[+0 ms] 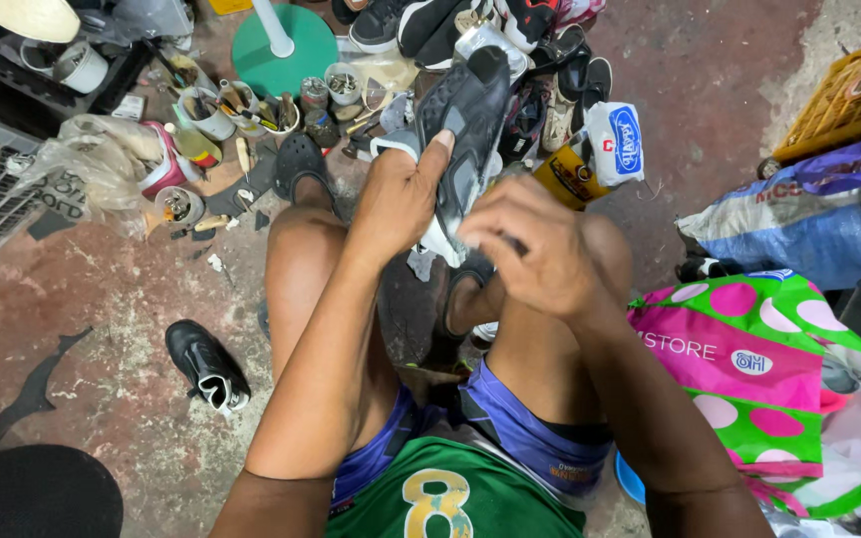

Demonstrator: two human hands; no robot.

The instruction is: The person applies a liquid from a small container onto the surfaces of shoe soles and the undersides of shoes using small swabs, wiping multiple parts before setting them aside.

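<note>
The left hand [398, 199] grips a black shoe [465, 120] upright above the knees, thumb on its sole. The right hand [530, 244], fingers curled, pinches the shoe's lower edge. Another black shoe [208, 366] lies on the floor [102, 299] to the left.

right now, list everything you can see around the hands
shoe: 1, black and grey, held up in both hands
loose shoe: 1, black, floor at left
shoe pile: several, mostly black, top centre
tubs and jars: several, upper left floor
round stand base: 1, green, top
crate: 1, yellow, top right
shopping bag: 1, pink and green dotted, right
sack: 1, blue, right
left hand: grips shoe
right hand: at shoe's lower edge
</note>
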